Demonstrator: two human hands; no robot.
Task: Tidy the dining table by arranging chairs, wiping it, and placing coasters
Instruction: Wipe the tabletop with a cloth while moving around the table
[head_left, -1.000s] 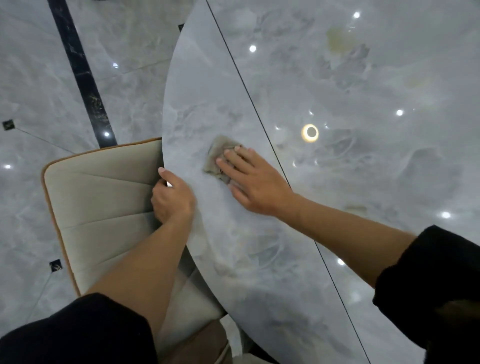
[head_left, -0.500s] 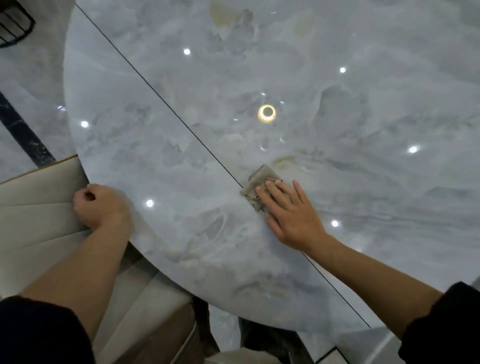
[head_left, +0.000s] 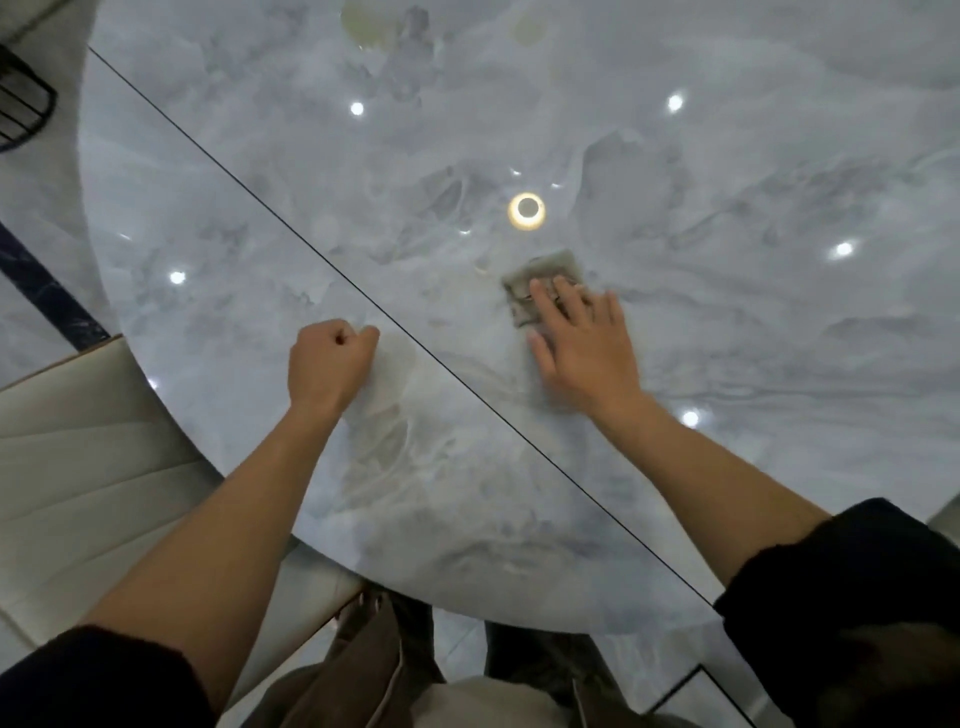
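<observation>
The glossy grey marble dining table (head_left: 727, 156) fills most of the head view, with a thin dark seam running diagonally across it. My right hand (head_left: 584, 345) lies flat, fingers spread, pressing a small grey-beige cloth (head_left: 540, 283) onto the tabletop right of the seam. My left hand (head_left: 330, 364) is a closed fist resting on the table just left of the seam, holding nothing. A cream upholstered chair (head_left: 78, 467) with a tan rim stands at the table's left edge.
A dark wire object (head_left: 21, 104) sits on the marble floor at the far left. A dark inlay strip (head_left: 47, 291) crosses the floor. My legs and brown clothing (head_left: 374, 670) are at the table's near edge. Ceiling lights reflect on the tabletop.
My right hand has slid the cloth further right and away across the seam. My left hand has left the chair back and table edge and now rests as a fist on the tabletop.
</observation>
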